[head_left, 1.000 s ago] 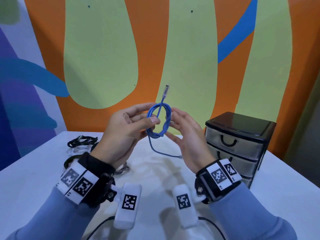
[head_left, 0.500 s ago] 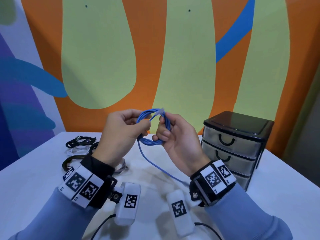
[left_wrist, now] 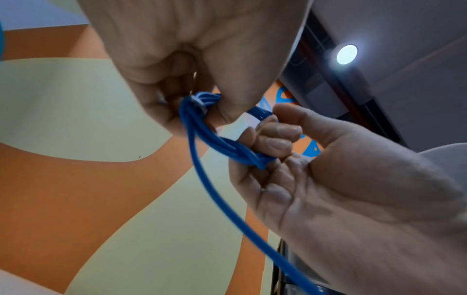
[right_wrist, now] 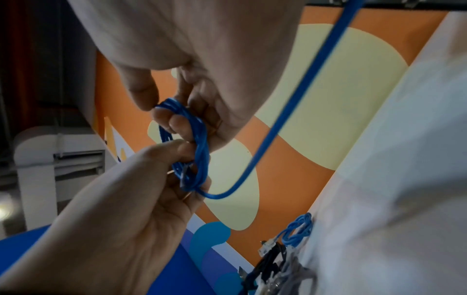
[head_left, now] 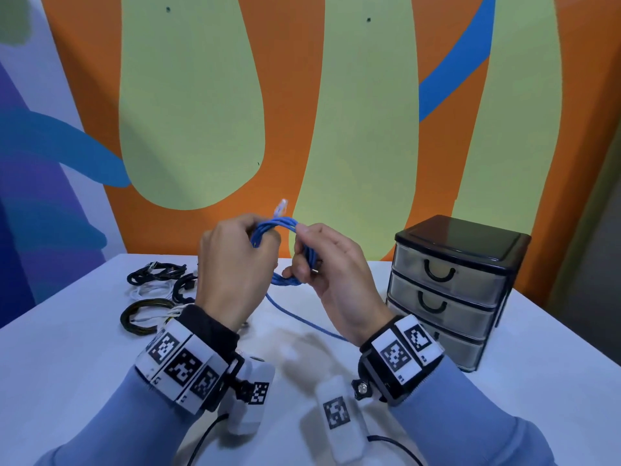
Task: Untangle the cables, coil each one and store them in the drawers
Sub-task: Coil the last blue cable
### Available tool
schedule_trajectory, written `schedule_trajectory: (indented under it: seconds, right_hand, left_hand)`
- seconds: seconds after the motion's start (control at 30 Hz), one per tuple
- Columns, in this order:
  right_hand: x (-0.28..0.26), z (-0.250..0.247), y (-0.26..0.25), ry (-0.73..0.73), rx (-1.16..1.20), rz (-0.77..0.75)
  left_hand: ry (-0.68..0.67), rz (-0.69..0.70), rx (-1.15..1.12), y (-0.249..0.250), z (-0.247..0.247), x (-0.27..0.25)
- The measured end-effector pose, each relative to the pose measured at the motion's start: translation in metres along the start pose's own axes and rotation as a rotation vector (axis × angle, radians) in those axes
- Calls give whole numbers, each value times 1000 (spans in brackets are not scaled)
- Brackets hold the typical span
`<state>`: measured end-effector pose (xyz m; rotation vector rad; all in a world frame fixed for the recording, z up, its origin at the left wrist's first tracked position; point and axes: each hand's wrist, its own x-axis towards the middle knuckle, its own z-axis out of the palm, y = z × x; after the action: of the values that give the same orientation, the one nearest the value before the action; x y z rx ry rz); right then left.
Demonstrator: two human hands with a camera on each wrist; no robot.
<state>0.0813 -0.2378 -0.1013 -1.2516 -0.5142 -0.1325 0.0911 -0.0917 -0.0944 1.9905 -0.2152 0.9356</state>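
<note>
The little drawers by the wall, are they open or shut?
Shut: all three fronts of the drawer unit sit flush in its black frame.

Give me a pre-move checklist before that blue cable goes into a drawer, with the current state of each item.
1. Left hand grips the blue cable coil: ok.
2. Right hand has a grip on the coil's other side: ok.
3. Whole cable wound into the coil: not ok, a loose tail hangs down toward the table.
4. Connector end free of the coil: ok, it sticks up above it.
5. A drawer open to take it: not ok, all three in the drawer unit are closed.
6. Other cables sorted: not ok, they lie bunched on the table.
</note>
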Motion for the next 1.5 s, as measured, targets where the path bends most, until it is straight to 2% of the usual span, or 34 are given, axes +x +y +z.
schedule_trajectory:
  seconds: [0.07, 0.13, 0.23, 0.3, 0.4, 0.47, 0.53, 0.63, 0.73, 0.83, 0.93, 1.0, 1.07, 1.23, 1.37, 1.5]
  right_hand:
    - [3, -3, -2, 30, 77, 30]
    - [6, -9, -2, 58, 145, 89]
    - [9, -17, -1, 60, 150, 149]
    - [11, -20, -2, 74, 54, 92]
    - [10, -25, -11, 102, -222, -125]
    - [10, -29, -11, 65, -417, -234]
    - [9, -29, -9, 11, -529, -232]
    - [8, -28, -9, -40, -597, -151]
    - [9, -31, -10, -49, -540, -101]
    - [13, -36, -10, 19, -342, -88]
    - [14, -40, -10, 106, -110, -51]
    - [14, -42, -10, 104, -3, -5]
    - [13, -43, -9, 61, 0, 66]
    - [10, -46, -13, -48, -149, 179]
    - [11, -43, -11, -153, -24, 215]
    - [15, -42, -7, -144, 6, 215]
  left_hand:
    - [28, 24, -155, 0, -1, 0]
    - [-17, 40, -339, 3, -2, 0]
    - [-87, 61, -498, 7, -3, -1]
    - [-124, 83, -483, 5, -6, 2]
    - [-239, 98, -418, 2, -11, 5]
    - [-335, 93, -423, 2, -13, 5]
    - [-361, 77, -451, 2, -13, 5]
    - [-340, -14, -532, -2, -17, 10]
    - [-397, -50, -565, -4, -23, 14]
    - [-460, -99, -652, -9, -26, 18]
    - [-423, -176, -690, -15, -24, 22]
    - [-384, -229, -684, -17, -21, 21]
    - [-369, -241, -659, -19, -19, 19]
    - [-399, -73, -434, -18, -13, 14]
    - [-459, 48, -411, -17, -12, 12]
    - [-418, 40, -389, -16, -13, 14]
